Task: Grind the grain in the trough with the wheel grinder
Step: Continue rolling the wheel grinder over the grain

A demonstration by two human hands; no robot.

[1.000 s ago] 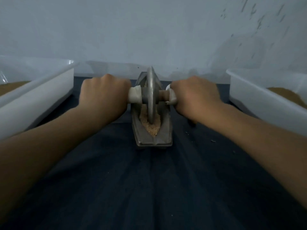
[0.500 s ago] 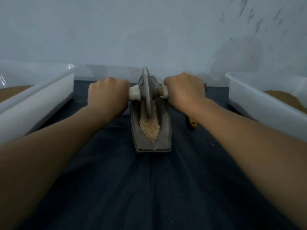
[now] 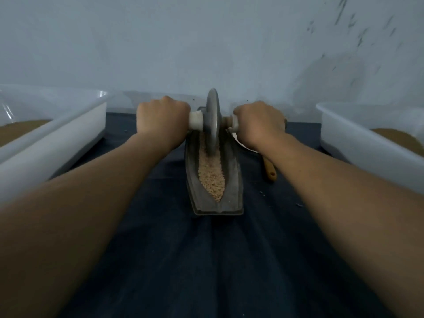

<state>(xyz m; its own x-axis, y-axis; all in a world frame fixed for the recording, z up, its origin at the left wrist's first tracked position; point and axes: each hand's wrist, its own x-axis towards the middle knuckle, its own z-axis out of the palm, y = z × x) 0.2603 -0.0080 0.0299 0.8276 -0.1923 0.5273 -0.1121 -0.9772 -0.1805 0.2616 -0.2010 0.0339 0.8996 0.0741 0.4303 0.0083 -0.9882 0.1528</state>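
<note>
Wheel grinder (image 3: 213, 120) rolled fwd to far end of trough (image 3: 231, 180).

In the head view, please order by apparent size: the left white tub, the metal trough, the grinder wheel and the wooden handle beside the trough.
1. left white tub, though nearness to the camera enlarges it
2. metal trough
3. grinder wheel
4. wooden handle, partly hidden by the right arm
</note>
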